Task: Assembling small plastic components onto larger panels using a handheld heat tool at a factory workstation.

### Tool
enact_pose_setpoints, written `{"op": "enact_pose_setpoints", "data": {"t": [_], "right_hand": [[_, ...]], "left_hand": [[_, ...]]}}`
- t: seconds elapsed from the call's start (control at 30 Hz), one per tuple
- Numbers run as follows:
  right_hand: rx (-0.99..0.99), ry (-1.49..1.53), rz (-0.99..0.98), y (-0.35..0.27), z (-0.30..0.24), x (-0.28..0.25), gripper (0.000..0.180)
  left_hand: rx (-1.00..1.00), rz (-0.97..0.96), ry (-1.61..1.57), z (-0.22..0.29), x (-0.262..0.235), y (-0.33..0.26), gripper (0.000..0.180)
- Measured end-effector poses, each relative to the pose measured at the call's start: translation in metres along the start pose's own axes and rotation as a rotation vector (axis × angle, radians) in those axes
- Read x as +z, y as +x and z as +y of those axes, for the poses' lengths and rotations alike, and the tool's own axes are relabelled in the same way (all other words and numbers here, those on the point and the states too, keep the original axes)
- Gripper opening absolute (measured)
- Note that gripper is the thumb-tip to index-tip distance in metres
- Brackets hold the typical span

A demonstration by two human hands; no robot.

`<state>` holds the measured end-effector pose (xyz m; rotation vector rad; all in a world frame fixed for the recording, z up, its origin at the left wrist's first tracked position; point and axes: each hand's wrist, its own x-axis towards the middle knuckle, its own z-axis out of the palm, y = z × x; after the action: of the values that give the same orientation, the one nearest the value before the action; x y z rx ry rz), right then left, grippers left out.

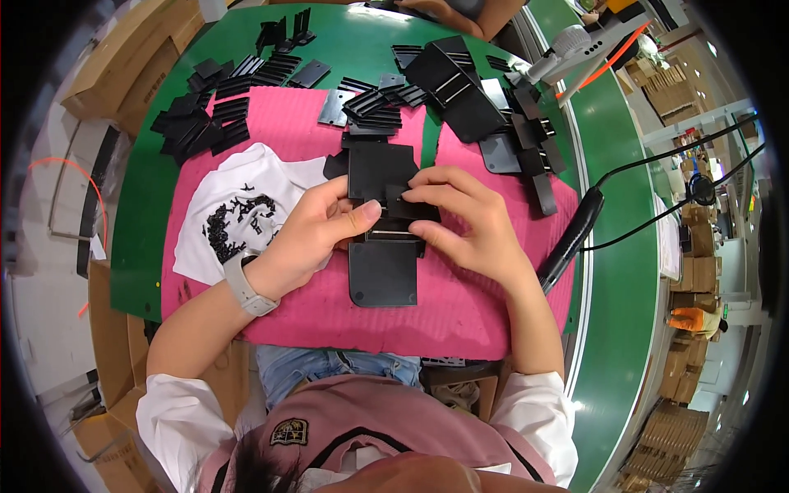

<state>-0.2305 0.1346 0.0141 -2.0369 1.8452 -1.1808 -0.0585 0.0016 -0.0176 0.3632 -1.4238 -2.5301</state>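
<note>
A flat black bracket assembly (383, 275) lies in front of me on the pink mat, with square plates at its near and far ends and bright metal rods across its middle. My left hand (316, 226) grips it from the left, thumb on top. From the right, the fingers of my right hand (464, 218) close on a small black plate (403, 204) over the middle of the assembly. Part of that middle is hidden by my fingers. Beside my left hand, a white cloth (201, 185) holds a pile of small black screws (226, 230).
The pink mat (329, 324) covers part of a green table (136, 246). Black plates and slotted strips (193, 123) lie along its far side. A black corded electric screwdriver (575, 234) rests at the right. Another person's arm (448, 15) shows beyond the far edge.
</note>
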Motion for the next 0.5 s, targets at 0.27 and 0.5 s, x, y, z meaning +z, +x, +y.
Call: {"op": "enact_pose_setpoints", "data": {"t": [0.27, 0.5], "right_hand": [[-0.177, 0.006, 0.015, 0.003, -0.003, 0.001, 0.030], [-0.150, 0.061, 0.005, 0.003, -0.012, 0.017, 0.031]], "left_hand": [[0.041, 0.015, -0.009, 0.003, 0.002, 0.001, 0.035], [0.019, -0.045, 0.066, -0.002, -0.004, -0.002, 0.034]]}}
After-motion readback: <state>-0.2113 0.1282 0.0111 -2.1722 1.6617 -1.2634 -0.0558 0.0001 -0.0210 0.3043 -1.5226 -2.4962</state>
